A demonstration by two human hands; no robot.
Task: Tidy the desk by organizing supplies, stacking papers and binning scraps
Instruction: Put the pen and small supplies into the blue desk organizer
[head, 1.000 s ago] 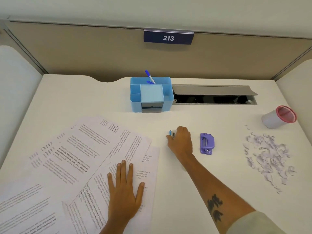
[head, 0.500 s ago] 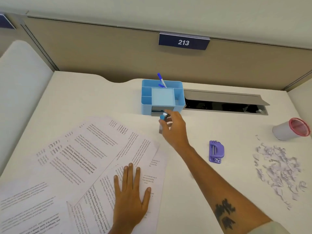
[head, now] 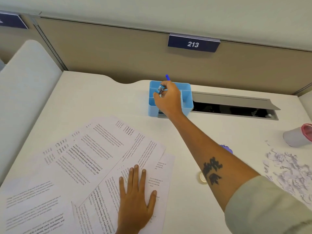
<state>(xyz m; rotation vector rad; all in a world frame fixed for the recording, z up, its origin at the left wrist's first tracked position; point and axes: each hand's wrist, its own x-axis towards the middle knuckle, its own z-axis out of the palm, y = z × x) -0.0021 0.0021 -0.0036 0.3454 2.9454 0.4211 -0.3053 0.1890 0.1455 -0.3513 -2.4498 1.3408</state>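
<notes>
Your right hand [head: 167,98] pinches a small blue and silver stapler [head: 161,89] between thumb and fingertips, holding it above the left rear part of the light blue desk organizer [head: 187,105]; which compartment lies beneath it cannot be told, since your hand covers the middle of the organizer. A blue pen [head: 167,77] stands in the organizer's back section, its top showing just beyond your knuckles. The organizer sits at the far edge of the white desk [head: 104,98], just beside an open grey cable hatch [head: 234,105] on its right. Your left hand [head: 135,196] lies flat, fingers straight and slightly spread, pressing on the nearest of several printed paper sheets [head: 87,159] that overlap loosely across the near left of the desk. Your right forearm, bearing a dark tattoo [head: 211,171], crosses over a purple hole punch [head: 227,148], of which only a small edge shows. A small roll of clear tape [head: 202,179] peeks out beside the forearm nearer to you. To the far right, a grey cup with a pink rim [head: 298,136] lies on its side, and a pile of torn paper scraps [head: 290,169] is scattered near it. A dark blue sign reading 213 [head: 193,43] is mounted on the beige partition behind the desk.
</notes>
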